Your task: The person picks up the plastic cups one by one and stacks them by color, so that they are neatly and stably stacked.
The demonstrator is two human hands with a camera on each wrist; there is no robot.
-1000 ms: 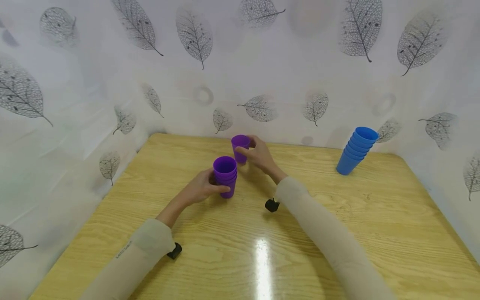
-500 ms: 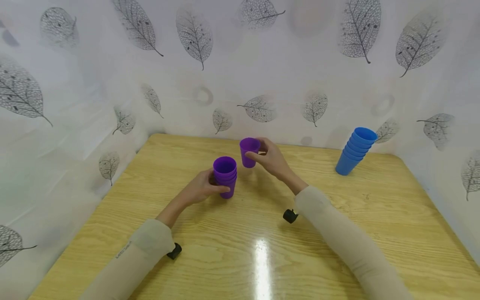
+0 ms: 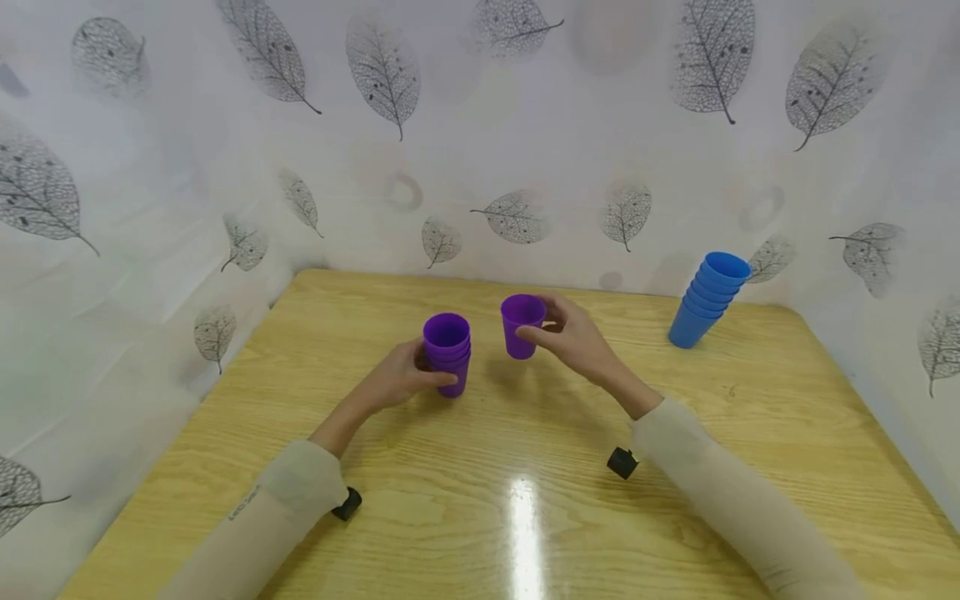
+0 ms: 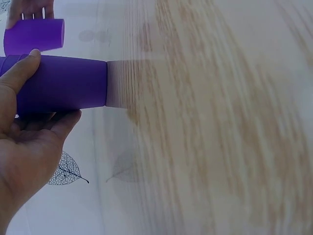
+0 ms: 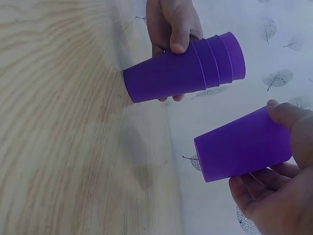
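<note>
A short stack of purple cups (image 3: 453, 353) stands upright left of centre, several rims nested at its top. My left hand (image 3: 405, 375) grips this stack low on its side, thumb across the front. One single purple cup (image 3: 522, 327) is in my right hand (image 3: 576, 340), held mouth up between thumb and fingers, to the right of the stack. In the right wrist view the single cup (image 5: 244, 147) hangs above the wooden surface, apart from the stack (image 5: 171, 73). The left wrist view shows the stack's base (image 4: 88, 83) down at the table.
A leaning stack of blue cups (image 3: 708, 300) stands at the back right of the wooden table (image 3: 465, 517). Behind it rises a pale wall covering (image 3: 540, 125) with leaf prints. Black wrist cameras hang beneath both sleeves.
My right hand has carried the single purple cup rightward and toward me, away from the stack. My left hand and the stack have stayed in place.
</note>
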